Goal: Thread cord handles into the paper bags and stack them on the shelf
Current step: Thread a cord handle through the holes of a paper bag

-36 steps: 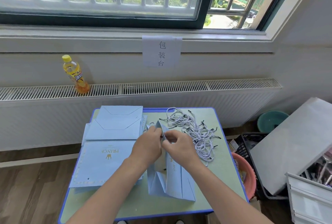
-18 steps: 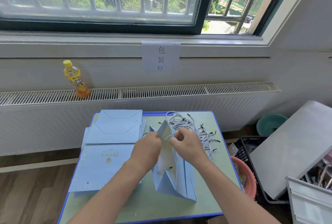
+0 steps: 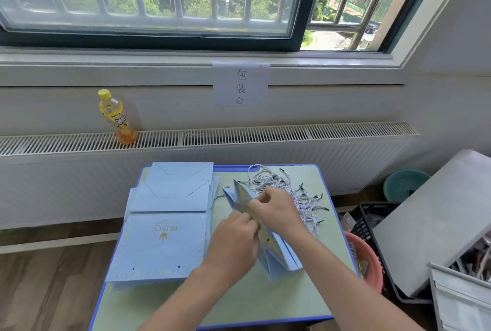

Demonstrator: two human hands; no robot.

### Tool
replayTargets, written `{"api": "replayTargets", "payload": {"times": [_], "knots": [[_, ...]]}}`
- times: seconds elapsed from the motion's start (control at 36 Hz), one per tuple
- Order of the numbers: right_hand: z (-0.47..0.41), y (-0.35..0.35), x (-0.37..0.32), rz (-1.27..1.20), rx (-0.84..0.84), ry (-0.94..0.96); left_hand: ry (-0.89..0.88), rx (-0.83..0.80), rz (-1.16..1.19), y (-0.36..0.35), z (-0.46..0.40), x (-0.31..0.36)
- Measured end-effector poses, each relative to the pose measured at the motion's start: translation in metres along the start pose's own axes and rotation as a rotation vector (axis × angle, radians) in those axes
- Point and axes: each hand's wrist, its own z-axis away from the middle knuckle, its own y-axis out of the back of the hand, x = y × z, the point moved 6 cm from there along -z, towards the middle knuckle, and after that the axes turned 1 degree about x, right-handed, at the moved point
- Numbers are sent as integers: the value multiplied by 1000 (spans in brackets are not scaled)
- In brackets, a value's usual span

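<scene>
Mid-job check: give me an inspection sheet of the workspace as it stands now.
Surface: green table with blue edge.
Job's things: open paper bag at centre; stack of flat bags at its left; pile of cords behind.
Clutter: yellow bottle on the radiator.
Grip: left hand and right hand both hold the open bag's rim.
Cables: nothing seen.
Surroundings: window, paper sign, pink basin, black crate.
</scene>
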Motion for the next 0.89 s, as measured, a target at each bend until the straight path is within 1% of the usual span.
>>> {"api": "replayTargets", "payload": {"times": [0.08, 0.14, 0.22, 0.28, 0.36, 0.44, 0.5, 0.64, 0.69, 0.81, 0.89], "knots": [[-4, -2, -3, 29, -29, -6, 190, -131, 136, -2, 2, 2], [-7, -4, -5, 26, -54, -14, 320, -136, 224, -3, 2, -1], [-12, -9, -6, 6, -113, -31, 452, -186, 174, -9, -3, -6], [-14, -16, -6, 9, -206, -14, 504, -220, 123, -15, -5, -8], [-16, -21, -2, -1, -312, 24, 569, -214, 140, -17, -3, -15], [-17, -18, 7, 13, -329, 41, 636, -166, 282, -21, 6, -30], [-16, -17, 16, 73, -343, 38, 684, -108, 351, -22, 12, -42], [-12, -20, 36, 194, -392, 49, 799, 24, 436, -16, 21, -68], [-9, -19, 42, 201, -414, 46, 825, 43, 469, -17, 24, -75], [-6, -16, 45, 131, -422, 17, 830, 16, 575, -22, 26, -80], [-8, -17, 38, -71, -397, -14, 765, 20, 585, -20, 25, -77]]}}
